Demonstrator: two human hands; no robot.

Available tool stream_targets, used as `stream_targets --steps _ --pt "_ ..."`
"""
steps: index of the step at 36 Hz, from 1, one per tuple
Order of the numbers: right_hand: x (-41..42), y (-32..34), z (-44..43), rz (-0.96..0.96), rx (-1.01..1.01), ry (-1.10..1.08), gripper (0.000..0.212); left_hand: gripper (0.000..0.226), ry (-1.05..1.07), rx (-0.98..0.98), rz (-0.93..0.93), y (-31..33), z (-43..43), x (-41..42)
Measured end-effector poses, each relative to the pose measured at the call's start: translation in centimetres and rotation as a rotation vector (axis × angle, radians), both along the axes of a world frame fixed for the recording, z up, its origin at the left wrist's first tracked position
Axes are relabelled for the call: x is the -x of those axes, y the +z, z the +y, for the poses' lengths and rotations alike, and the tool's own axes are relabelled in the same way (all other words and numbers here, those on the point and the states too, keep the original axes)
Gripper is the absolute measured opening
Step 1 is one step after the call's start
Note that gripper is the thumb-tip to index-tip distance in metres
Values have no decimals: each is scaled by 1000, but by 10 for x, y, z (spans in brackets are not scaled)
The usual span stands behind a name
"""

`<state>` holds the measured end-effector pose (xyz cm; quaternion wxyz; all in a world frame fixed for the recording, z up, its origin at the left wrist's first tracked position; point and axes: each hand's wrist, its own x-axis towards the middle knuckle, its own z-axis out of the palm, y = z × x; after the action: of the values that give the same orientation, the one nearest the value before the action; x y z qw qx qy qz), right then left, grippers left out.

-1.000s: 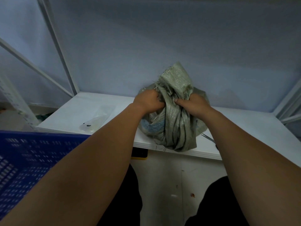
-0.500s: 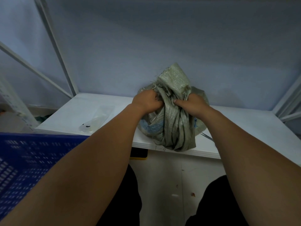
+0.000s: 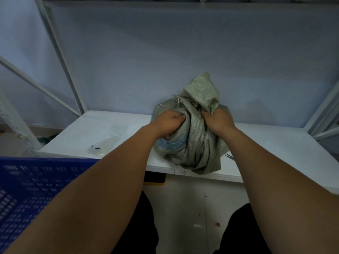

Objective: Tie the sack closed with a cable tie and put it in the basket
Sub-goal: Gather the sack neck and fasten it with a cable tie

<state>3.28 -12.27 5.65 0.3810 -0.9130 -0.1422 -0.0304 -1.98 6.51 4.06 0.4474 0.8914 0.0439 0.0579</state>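
A grey-green woven sack (image 3: 196, 143) sits on the white table (image 3: 275, 149), near its front edge, with its frayed mouth bunched upward. My left hand (image 3: 167, 121) grips the gathered fabric on the left of the neck. My right hand (image 3: 218, 120) grips the fabric on the right side, just below the loose top flap. A blue patch shows on the sack's lower left. A clear plastic packet (image 3: 104, 143) lies on the table to the left. The blue perforated basket (image 3: 33, 187) stands at the lower left, beside my left forearm. No cable tie is plainly visible.
White metal frame posts (image 3: 62, 57) rise at the left and right of the table, with a pale blue wall behind. Thin dark strands (image 3: 228, 155) lie on the table beside the sack's right side. The floor shows below the table between my knees.
Both hands have kept their hold on the sack's neck. My right hand has shifted slightly up and to the right, and the fabric is gathered a little tighter.
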Motion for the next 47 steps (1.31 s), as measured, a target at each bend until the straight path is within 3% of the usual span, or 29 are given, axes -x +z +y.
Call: stream_targets --steps 8,13,18,22,27,31,34,41,47 --pt "-4 3 -2 43 -114 -130 38 55 -30 4 -139 0 -6 -2" --pt "-1 5 -1 136 -289 -75 27 52 -50 29 -206 3 -14 -4" --pt "3 6 1 318 -526 37 72 44 -70 -154 -302 7 -19 -10" --pt "3 8 5 378 -506 88 89 29 -122 -249 -416 9 -20 -12" --pt "0 7 6 223 -534 -8 46 33 -172 -328 -491 9 -25 -17" --pt "-1 9 5 121 -534 -94 11 37 -164 -232 -486 10 -28 -15" --pt "-3 7 1 83 -543 -199 19 28 -118 -125 -372 14 -29 -13" --pt "-8 9 0 60 -557 -311 5 28 -97 193 -297 19 -34 -7" --pt "-4 13 5 77 -636 -307 21 28 -55 430 -311 28 -39 -5"
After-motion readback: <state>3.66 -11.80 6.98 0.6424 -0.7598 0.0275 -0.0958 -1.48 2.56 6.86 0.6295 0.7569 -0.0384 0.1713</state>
